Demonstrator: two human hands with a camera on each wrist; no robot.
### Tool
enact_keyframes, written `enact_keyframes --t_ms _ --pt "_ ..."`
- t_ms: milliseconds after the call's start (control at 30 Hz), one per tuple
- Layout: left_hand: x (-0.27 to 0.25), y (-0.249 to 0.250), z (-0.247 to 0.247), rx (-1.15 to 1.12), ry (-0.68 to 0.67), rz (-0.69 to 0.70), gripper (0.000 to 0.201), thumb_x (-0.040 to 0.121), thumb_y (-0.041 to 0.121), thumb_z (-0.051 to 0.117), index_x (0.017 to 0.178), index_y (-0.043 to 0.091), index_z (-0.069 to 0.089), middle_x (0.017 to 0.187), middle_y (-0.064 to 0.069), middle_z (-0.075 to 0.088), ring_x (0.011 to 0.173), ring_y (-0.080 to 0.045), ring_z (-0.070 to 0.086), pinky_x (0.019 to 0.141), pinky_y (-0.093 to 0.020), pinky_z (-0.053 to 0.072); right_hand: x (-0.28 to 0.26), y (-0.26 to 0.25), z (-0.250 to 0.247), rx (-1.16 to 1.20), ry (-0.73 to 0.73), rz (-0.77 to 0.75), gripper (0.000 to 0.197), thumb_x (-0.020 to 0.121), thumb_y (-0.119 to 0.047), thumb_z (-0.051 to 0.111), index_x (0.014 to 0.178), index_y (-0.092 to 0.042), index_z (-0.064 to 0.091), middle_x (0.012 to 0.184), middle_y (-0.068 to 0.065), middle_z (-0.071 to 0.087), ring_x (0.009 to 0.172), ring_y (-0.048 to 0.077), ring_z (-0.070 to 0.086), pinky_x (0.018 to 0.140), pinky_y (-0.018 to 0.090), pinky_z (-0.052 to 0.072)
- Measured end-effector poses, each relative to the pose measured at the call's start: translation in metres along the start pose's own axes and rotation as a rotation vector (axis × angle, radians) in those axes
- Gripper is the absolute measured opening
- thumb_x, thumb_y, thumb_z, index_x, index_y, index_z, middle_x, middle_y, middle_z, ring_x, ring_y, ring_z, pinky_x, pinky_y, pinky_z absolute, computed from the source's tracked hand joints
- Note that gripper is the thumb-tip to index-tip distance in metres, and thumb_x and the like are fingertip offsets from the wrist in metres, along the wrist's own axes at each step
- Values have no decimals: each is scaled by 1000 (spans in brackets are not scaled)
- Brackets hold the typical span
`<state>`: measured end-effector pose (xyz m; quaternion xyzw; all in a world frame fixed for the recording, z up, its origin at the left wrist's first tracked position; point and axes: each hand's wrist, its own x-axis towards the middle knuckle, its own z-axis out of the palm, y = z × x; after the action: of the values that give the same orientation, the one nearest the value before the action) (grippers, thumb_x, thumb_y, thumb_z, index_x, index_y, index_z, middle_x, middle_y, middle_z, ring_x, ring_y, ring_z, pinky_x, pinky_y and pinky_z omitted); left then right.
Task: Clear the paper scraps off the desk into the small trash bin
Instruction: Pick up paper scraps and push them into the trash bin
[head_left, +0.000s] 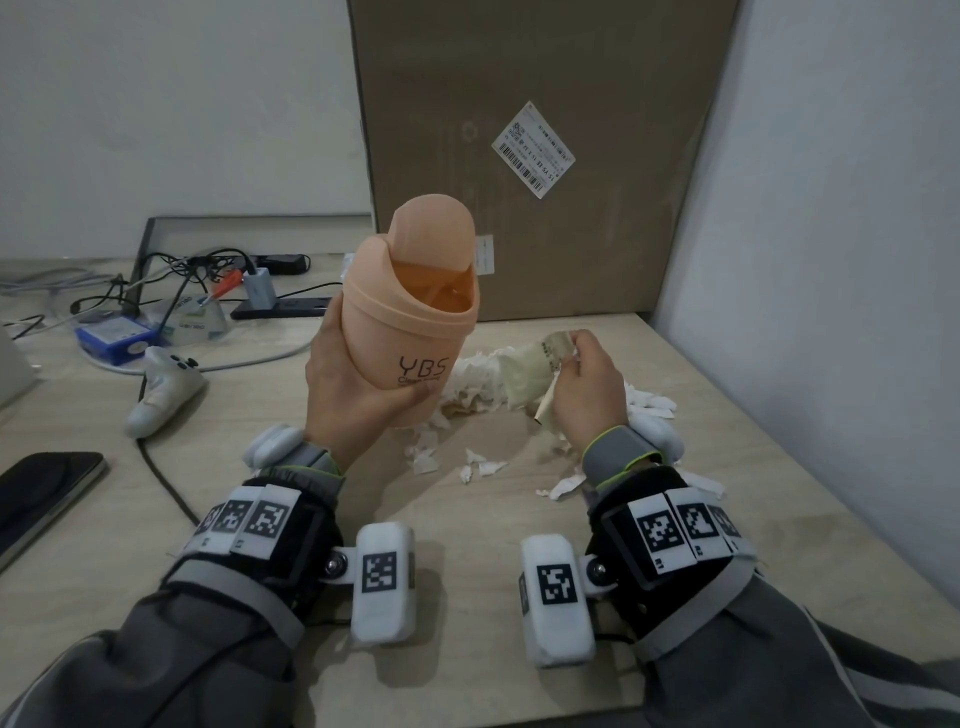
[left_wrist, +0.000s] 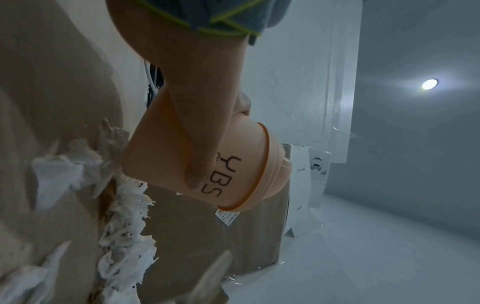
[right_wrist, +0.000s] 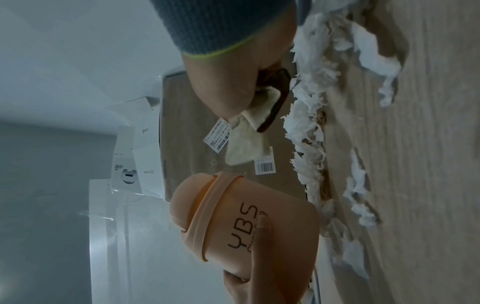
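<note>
My left hand (head_left: 353, 384) grips the small peach trash bin (head_left: 410, 317) marked YBS and holds it above the desk, tilted, with its swing lid tipped open. In the left wrist view my thumb lies across the trash bin (left_wrist: 182, 164) wall. My right hand (head_left: 582, 384) pinches a cream paper scrap (head_left: 530, 374) just right of the bin, lifted off the desk. The right wrist view shows that paper scrap (right_wrist: 246, 144) hanging from my fingers, with the trash bin (right_wrist: 233, 222) below it. A pile of white torn scraps (head_left: 472, 384) lies on the desk (head_left: 493, 519) behind and under both hands.
A big cardboard box (head_left: 540, 156) stands against the wall at the back. Cables, a blue box (head_left: 117, 340) and a white controller (head_left: 166, 389) crowd the left side. A dark phone (head_left: 47, 493) lies at the near left edge. A wall closes the right side.
</note>
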<state>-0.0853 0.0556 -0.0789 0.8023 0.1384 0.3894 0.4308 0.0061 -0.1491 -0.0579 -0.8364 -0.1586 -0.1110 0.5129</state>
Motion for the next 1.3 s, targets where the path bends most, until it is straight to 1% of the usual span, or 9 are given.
enact_keyframes --t_ms 200,300,400,567,667,767,1033,1133,1300 --pt "-2 1 0 -11 -4 -1 138 41 65 83 160 29 23 146 2 46 136 -24 46 110 -60 46 6 1 1 329 96 258 26 93 -22 37 67 -19 40 71 -1 46 77 25 45 72 38 40" --pt "-1 0 0 -20 -6 10 138 42 64 85 160 27 24 147 0 47 135 -24 48 108 -59 48 3 -4 -4 418 21 337 34 92 -50 34 95 -23 54 99 -4 51 98 25 49 93 43 39" --pt "-1 0 0 -17 -9 12 138 42 64 84 160 27 24 145 3 46 135 -24 48 109 -59 47 -1 -6 -8 433 -79 368 70 83 -68 41 131 -17 39 119 -2 47 111 21 46 90 39 37" --pt "-2 2 1 -4 -28 23 137 42 64 83 160 29 23 143 6 45 134 -21 47 110 -58 47 -2 -11 -13 597 -99 344 40 82 -41 50 110 -15 38 98 8 46 80 22 49 53 24 41" --pt "-2 2 2 18 -51 52 134 44 65 83 159 31 24 146 3 46 135 -23 47 110 -59 47 1 -11 -15 682 -53 320 23 63 -28 44 83 -22 35 95 8 41 77 23 44 52 25 33" --pt "-1 1 3 33 -72 71 133 45 65 84 159 30 24 149 0 46 137 -25 47 110 -59 46 4 -9 -16 682 -54 289 28 61 -8 41 81 -22 30 89 4 37 69 19 40 43 22 33" --pt "-3 7 4 7 -102 95 127 43 64 81 154 37 24 138 13 44 128 -12 46 107 -39 44 4 -9 -14 673 -117 163 37 82 11 42 111 -12 39 93 3 53 87 18 55 74 31 51" --pt "0 1 5 35 -126 87 129 43 63 86 154 36 27 146 8 47 133 -17 49 111 -48 47 4 -9 -12 689 -94 91 22 90 -4 52 107 -18 51 102 4 63 98 22 62 86 38 52" --pt "1 -2 6 79 -160 88 137 44 63 87 160 32 22 151 1 45 138 -24 46 111 -57 46 0 -15 -15 704 -11 -121 16 85 -9 65 94 -22 64 93 2 68 90 15 64 82 27 54"
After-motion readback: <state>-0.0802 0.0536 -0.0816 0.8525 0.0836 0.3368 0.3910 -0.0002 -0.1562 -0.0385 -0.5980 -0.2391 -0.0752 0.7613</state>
